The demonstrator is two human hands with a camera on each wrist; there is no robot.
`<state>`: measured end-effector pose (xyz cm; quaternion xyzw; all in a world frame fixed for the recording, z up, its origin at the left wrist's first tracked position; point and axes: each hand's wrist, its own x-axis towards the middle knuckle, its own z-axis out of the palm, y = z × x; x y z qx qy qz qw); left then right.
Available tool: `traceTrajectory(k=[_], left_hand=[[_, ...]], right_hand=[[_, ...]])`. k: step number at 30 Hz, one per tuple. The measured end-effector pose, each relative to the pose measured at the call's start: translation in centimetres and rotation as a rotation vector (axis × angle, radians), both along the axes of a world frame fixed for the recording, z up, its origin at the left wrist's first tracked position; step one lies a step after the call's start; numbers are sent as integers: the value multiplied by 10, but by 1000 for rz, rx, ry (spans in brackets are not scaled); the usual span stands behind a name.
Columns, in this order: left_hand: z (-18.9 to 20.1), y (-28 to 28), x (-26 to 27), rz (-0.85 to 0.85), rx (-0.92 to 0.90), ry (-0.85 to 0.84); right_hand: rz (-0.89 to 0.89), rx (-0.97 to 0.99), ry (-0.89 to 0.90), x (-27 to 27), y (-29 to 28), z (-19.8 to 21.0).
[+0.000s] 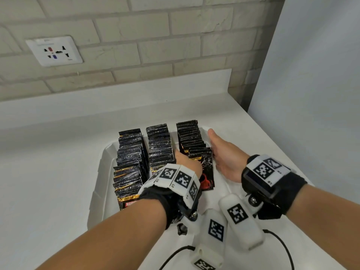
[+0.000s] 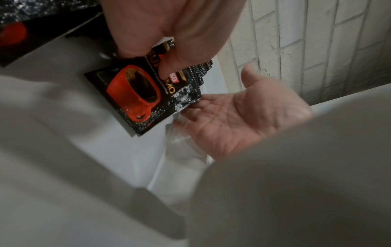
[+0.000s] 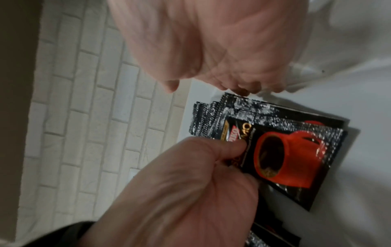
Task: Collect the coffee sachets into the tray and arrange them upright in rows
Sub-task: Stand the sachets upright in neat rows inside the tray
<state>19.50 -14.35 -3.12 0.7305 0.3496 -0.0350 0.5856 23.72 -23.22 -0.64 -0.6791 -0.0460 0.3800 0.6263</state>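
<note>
A white tray on the counter holds three rows of black coffee sachets standing upright: a left row, a middle row and a right row. My left hand pinches one sachet with a red cup print at the near end of the right row. In the left wrist view that hand has thumb and fingers on the sachet. My right hand is open with fingers straight, its palm against the right side of the right row. The right wrist view shows the sachet and the left hand.
The tray sits near the right end of a white counter against a pale brick wall. A wall outlet is at the upper left. A plain white panel borders the counter on the right. A black cable trails at the near edge.
</note>
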Motion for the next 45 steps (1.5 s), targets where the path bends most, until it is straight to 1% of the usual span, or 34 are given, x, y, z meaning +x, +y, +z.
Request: traceTrajectory(k=[2, 3, 4, 7, 14, 18, 21, 28, 32, 33, 35, 40, 41, 45], left_hand=[[-7, -1, 3, 51, 22, -38], [-8, -2, 3, 96, 72, -35], [-9, -3, 5, 135, 83, -25], [-12, -4, 8, 151, 6, -20], [-17, -5, 15, 138, -116, -43], [-14, -1, 16, 170, -54, -28], [-12, -1, 17, 163, -54, -38], [-10, 3, 16, 169, -10, -20], [-11, 5, 18, 117, -116, -57], [-12, 5, 19, 125, -131, -70], [-17, 5, 21, 146, -133, -91], [-15, 9, 20, 97, -148, -88], [-17, 10, 20, 113, -138, -85], [-16, 11, 22, 133, -103, -91]], right_hand=[[-34, 33, 49, -1, 2, 0], [-44, 68, 82, -2, 3, 0], [-48, 105, 115, -2, 4, -1], [-30, 134, 170, -1, 7, -3], [-25, 147, 158, 4, 9, -8], [-46, 138, 102, 12, 15, -6], [-59, 120, 72, 20, 20, -6], [-69, 120, 100, 28, 30, -12], [-75, 160, 102, 30, 33, -15], [-76, 162, 106, 31, 34, -16], [-79, 163, 118, 31, 34, -16], [-85, 152, 124, 31, 37, -20], [-94, 153, 122, 31, 37, -21], [-143, 102, 33, 37, 36, -22]])
